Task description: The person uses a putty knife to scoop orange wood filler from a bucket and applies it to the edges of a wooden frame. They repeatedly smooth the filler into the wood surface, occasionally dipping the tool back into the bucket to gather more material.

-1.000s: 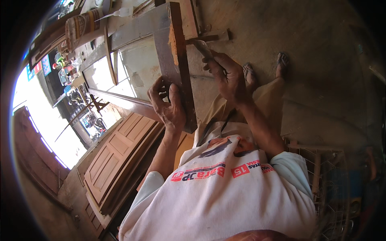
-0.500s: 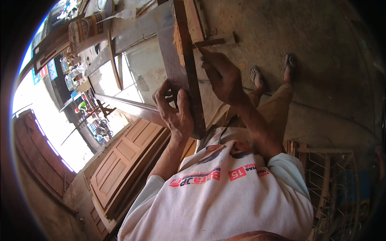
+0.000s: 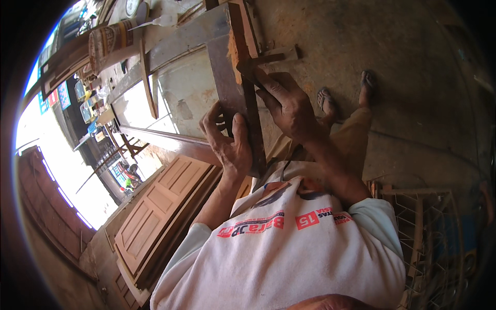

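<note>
A dark brown wooden frame stretches out in front of me, with a rough orange-brown patch along its right edge. My left hand is closed around the near part of this frame, thumb on top and fingers curled over the left side. At the right edge, by the lower end of the patch, my right hand is pinched closed, its fingertips against the wood. A small dark piece seems to lie at those fingertips, but its kind cannot be made out.
Left of me leans a panelled wooden door. A white nozzle bottle and a brown patterned container are at the far left. A wooden strip juts out beyond my right hand. At the lower right stands a metal lattice.
My right hand has shifted slightly nearer and its fingertips have come down onto the frame's edge beside the rough patch. My left hand keeps its hold.
</note>
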Demonstrator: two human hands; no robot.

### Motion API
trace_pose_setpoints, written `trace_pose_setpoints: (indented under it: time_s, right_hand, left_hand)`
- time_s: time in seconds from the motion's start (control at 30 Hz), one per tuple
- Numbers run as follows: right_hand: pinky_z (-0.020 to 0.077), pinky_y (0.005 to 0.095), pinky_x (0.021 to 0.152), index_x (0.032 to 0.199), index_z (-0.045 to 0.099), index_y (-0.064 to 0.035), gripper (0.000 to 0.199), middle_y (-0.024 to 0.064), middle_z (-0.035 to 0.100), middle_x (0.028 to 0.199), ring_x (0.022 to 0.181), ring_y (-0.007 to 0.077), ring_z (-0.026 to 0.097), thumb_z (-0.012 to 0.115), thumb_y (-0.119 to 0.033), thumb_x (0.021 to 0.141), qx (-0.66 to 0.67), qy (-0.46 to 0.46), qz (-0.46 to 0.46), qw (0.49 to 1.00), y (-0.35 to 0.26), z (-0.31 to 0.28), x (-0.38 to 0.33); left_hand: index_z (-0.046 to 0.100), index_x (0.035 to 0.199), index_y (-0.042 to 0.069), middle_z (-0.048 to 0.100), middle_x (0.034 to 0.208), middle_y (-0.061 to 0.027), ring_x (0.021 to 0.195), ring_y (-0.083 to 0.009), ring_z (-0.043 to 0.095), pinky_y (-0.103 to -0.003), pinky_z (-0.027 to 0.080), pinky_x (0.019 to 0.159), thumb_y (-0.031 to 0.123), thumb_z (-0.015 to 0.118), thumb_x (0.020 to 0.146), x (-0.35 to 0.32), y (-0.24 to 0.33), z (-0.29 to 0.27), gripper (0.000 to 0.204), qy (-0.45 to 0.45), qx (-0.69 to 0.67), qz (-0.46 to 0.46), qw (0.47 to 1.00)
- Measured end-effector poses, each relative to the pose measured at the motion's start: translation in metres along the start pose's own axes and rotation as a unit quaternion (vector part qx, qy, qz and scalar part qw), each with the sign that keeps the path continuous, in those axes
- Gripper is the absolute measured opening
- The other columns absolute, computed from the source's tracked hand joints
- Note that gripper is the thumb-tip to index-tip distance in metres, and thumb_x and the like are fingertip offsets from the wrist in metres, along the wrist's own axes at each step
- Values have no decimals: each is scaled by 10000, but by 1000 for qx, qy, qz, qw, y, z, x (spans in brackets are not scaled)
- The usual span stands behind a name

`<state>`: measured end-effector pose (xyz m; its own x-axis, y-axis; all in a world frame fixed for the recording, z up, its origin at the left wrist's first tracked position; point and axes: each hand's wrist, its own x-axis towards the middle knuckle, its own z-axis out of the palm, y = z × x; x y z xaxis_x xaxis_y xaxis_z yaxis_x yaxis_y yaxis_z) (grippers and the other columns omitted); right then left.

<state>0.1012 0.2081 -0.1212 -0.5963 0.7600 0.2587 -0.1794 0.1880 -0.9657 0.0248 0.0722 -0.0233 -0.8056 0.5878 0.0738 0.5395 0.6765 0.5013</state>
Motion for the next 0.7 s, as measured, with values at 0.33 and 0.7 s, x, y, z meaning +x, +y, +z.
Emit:
trace_pose_setpoints:
  time_s: [0.33,0.7]
  right_hand:
    - [622,408,803,1608,551,-185,685,161,644,1096,916,321,716,727,-8,970,10,8,19,1000,-6,-9,3]
    - [607,403,824,1560,594,-140,660,162,647,1124,958,331,709,739,16,936,40,-26,43,998,-7,-12,11]
  left_hand:
    - [571,1424,-23,606,1262,-157,1149,-264,600,-412,487,1012,245,686,1040,3,2,1,482,1,19,4,1000]
    - [562,1409,-12,577,1243,-147,1128,-261,583,-413,481,986,239,650,1057,1,11,2,442,-5,25,-11,1000]
